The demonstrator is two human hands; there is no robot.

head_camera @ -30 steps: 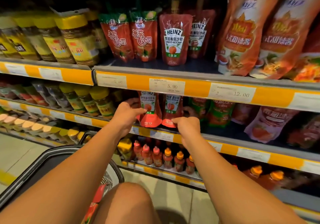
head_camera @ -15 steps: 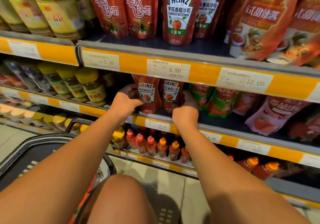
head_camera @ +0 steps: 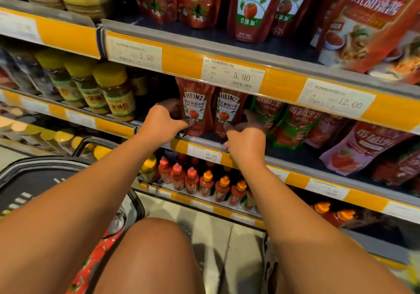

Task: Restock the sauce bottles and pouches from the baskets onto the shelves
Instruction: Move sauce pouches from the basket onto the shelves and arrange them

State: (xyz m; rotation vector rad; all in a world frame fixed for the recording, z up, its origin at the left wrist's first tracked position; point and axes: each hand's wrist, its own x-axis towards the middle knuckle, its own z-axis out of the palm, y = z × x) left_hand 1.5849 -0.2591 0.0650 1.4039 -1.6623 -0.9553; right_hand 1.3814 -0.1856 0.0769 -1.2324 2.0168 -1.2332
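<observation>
Two Heinz ketchup pouches stand upright side by side on the middle shelf (head_camera: 318,164), under the 5.90 price tag (head_camera: 233,75). The left hand (head_camera: 162,124) curls round the left Heinz pouch (head_camera: 195,109), thumb on its front near the base and fingers behind its left edge. The right hand (head_camera: 246,143) holds the right Heinz pouch (head_camera: 227,111) low down, fingers curled past its right side. Both pouches seem placed, only being straightened. The black basket (head_camera: 34,180) at lower left shows red packaging (head_camera: 95,257) at its near edge, so more stock probably remains; how much cannot be told.
</observation>
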